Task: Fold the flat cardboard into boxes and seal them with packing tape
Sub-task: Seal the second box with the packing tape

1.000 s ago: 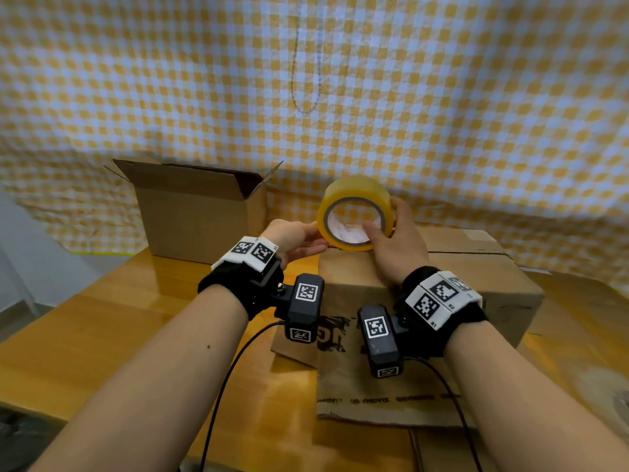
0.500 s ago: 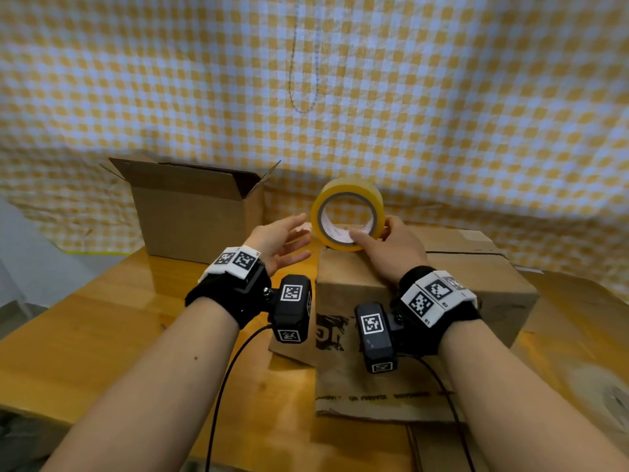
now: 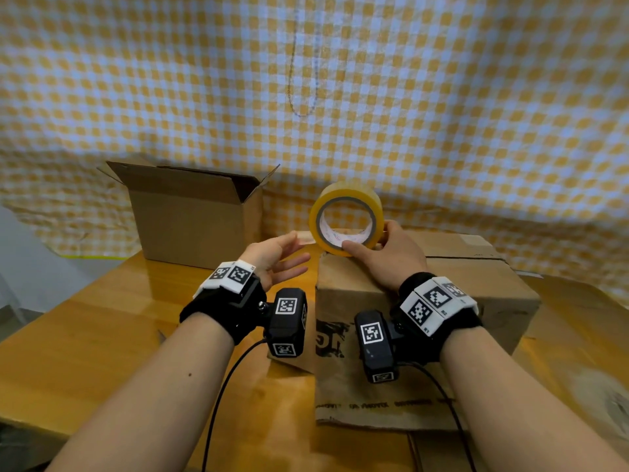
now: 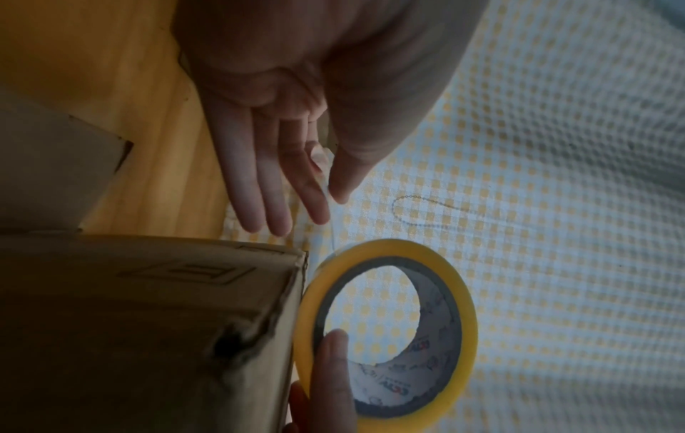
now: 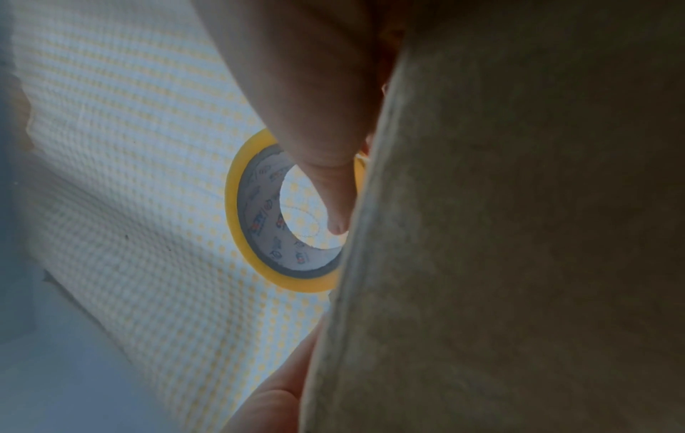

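Observation:
A yellow roll of packing tape (image 3: pixel 350 195) stands on edge at the near left corner of a closed cardboard box (image 3: pixel 476 284). My right hand (image 3: pixel 391 257) grips the roll, thumb (image 4: pixel 333 366) hooked into its core and the other fingers behind. Left of the roll, my left hand (image 3: pixel 272 253) pinches the tape's free end (image 3: pixel 304 238) between thumb and forefinger. Its other fingers are straight. In the left wrist view a thin clear strip (image 4: pixel 331 205) runs from that pinch to the roll (image 4: pixel 463 322). The right wrist view shows the roll (image 5: pixel 237 211) past the box wall (image 5: pixel 519 234).
An open-topped cardboard box (image 3: pixel 194 226) stands at the back left of the wooden table (image 3: pixel 85 335). Flat printed cardboard (image 3: pixel 374 403) lies under the closed box toward me. A yellow checked cloth (image 3: pixel 442 97) hangs behind everything.
My left hand has left the roll and drawn back to the left with the tape end. The roll has sunk a little onto the box corner.

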